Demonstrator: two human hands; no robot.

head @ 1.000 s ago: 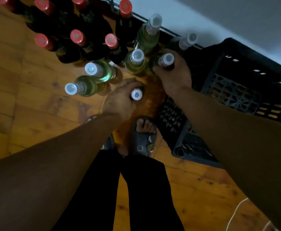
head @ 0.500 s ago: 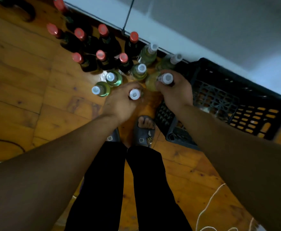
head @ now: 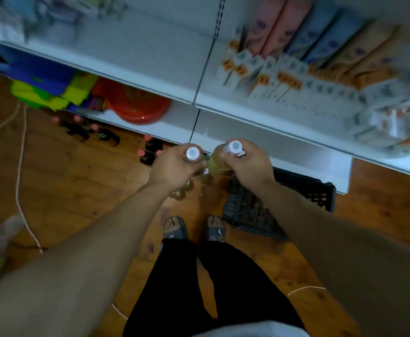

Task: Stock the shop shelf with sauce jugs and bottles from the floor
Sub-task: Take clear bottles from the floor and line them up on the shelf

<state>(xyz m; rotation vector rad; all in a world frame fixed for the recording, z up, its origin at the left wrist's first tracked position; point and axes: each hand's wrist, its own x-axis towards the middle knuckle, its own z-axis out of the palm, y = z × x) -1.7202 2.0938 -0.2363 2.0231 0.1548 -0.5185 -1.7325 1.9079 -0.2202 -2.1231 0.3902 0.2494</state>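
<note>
Two white-capped bottles are up off the floor (head: 60,181): the left hand (head: 174,167) wraps one bottle (head: 192,154), the right hand (head: 247,164) clasps the other (head: 223,158), both before the white shelf's (head: 284,147) front edge.

I see white-capped bottles (head: 219,161) of yellow-green liquid, red-capped dark bottles (head: 148,152), a black lattice crate (head: 279,203). White shelf (head: 150,57), red basin (head: 140,105), brown plank floor (head: 77,178), pink, blue and tan packs (head: 320,37).
</note>
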